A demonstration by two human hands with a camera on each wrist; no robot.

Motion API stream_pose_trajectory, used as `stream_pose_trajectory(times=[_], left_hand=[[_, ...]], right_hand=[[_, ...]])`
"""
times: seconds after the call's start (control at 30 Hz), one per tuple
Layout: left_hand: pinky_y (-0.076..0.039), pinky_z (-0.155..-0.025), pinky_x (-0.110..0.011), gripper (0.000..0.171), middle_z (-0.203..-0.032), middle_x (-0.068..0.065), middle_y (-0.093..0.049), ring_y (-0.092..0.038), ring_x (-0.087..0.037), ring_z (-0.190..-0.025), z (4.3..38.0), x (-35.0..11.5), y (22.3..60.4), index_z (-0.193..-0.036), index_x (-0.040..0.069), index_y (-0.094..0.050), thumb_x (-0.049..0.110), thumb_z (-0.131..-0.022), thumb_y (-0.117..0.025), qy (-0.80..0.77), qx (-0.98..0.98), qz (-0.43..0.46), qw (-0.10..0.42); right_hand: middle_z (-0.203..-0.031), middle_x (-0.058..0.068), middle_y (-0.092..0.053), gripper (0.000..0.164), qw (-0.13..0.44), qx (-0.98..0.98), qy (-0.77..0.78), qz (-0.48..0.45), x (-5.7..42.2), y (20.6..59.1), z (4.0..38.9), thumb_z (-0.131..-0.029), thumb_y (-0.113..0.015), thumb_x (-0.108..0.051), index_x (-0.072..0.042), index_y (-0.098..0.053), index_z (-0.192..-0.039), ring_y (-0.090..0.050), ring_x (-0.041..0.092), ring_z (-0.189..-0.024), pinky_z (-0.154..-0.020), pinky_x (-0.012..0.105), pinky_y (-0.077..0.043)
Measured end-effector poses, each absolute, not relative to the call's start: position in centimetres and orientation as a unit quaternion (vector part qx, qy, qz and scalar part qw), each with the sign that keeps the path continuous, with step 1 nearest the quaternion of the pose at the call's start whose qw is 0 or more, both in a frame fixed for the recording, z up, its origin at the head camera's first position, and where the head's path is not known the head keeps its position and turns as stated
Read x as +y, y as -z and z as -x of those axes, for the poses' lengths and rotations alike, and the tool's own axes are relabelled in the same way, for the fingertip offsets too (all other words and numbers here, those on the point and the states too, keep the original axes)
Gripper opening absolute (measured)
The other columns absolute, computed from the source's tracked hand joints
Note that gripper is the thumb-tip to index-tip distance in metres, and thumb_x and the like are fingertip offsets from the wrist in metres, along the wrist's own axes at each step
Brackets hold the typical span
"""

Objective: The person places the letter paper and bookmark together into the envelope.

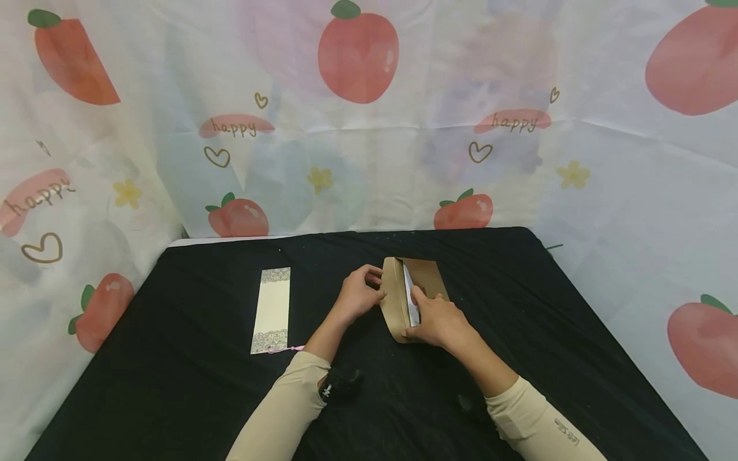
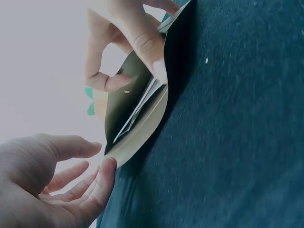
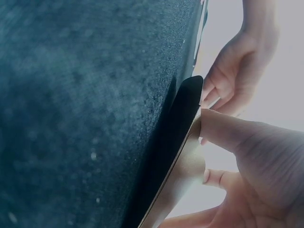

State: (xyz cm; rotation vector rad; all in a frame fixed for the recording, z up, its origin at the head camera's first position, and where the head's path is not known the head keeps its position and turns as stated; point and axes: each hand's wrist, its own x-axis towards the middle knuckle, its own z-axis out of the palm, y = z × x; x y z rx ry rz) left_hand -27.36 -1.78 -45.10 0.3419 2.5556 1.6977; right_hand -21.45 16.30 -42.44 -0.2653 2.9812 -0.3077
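Here's the right hand (image 1: 439,320) gripping the brown envelope (image 1: 425,274), white paper (image 1: 409,293) showing inside, while the left hand (image 1: 357,294), fingers loosely extended, touches the open flap (image 1: 393,301)!

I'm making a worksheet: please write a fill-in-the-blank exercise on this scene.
In the head view, the card lies to the ____ of the envelope.
The cloth beneath both looks ____ there.
The paper inside the envelope is ____.
The hand farther from the card is the ____ one.

Missing words: left; black; white; right.
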Motion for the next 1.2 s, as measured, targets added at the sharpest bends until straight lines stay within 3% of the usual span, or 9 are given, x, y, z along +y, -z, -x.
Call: stream_pose_trajectory(times=[0.63,1.2], left_hand=[[-0.053,-0.065,-0.032,0.043,-0.108,-0.012,-0.060,-0.065,-0.016,-0.070,27.8,-5.1,45.0,-0.123,0.005,-0.057,0.005,-0.083,-0.071,-0.541,0.837,-0.074,0.027],[-0.053,-0.067,-0.034,0.039,-0.112,-0.018,-0.058,-0.065,-0.022,-0.074,27.3,-7.4,44.9,-0.121,0.003,-0.057,0.004,-0.084,-0.069,-0.556,0.828,-0.072,0.024]], right_hand=[[-0.084,0.014,-0.050,0.062,0.065,0.988,0.105,0.090,16.3,42.6,21.4,-0.069,-0.080,-0.047,-0.016,-0.042,-0.107,-0.053,0.030,-0.071,-0.053,0.042,-0.042],[-0.084,0.013,-0.051,0.061,0.064,0.988,0.109,0.090,16.4,42.5,21.3,-0.070,-0.080,-0.047,-0.016,-0.043,-0.106,-0.052,0.030,-0.071,-0.053,0.042,-0.042]])
